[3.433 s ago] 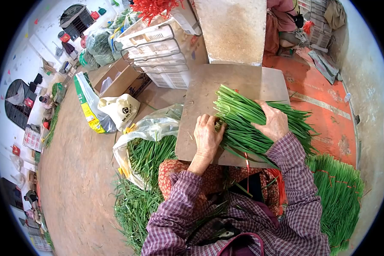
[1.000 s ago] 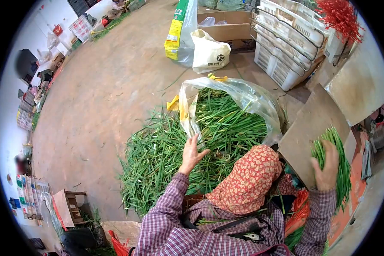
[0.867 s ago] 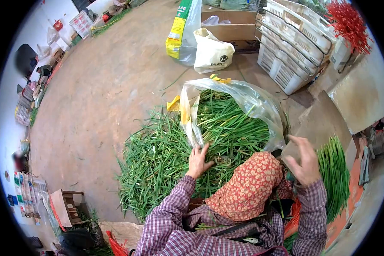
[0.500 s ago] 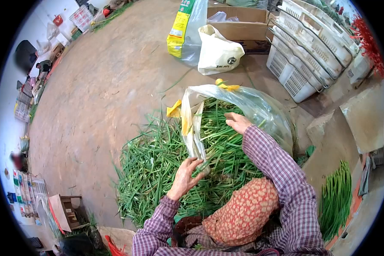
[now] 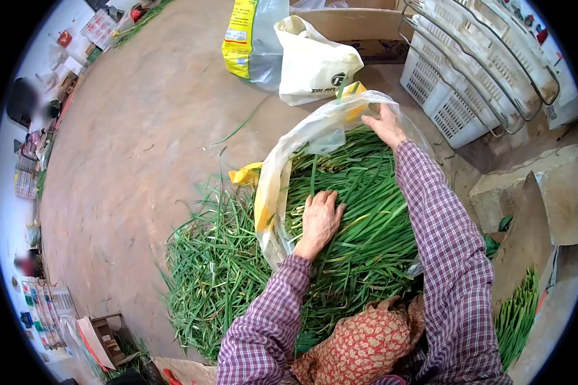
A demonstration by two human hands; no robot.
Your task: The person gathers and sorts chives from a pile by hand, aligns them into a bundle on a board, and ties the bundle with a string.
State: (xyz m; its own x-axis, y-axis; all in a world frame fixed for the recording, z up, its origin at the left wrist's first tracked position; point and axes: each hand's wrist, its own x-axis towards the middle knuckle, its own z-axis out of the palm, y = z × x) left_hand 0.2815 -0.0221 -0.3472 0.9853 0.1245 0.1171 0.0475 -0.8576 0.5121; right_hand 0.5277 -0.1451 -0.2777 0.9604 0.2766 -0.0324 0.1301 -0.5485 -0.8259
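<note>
So my clear plastic bag (image 5: 273,173) is open on the floor (image 5: 122,160), stuffed with long greens (image 5: 372,192): skinny, mostly deep green, some paler yellowish bits. A messier heap of scraps (image 5: 218,282) sits beside it. My right fingers (image 5: 385,111) are at the bag's far rim, can't tell if they're pinching; left fingers (image 5: 321,197) rest unclenched on the greens.

Two hands (image 5: 320,224), one greens-filled plastic bag (image 5: 274,183)

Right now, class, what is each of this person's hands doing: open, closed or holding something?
Left hand: open, laid on the green stalks.
Right hand: at the plastic bag's rim; whether it grips cannot be told.
</note>
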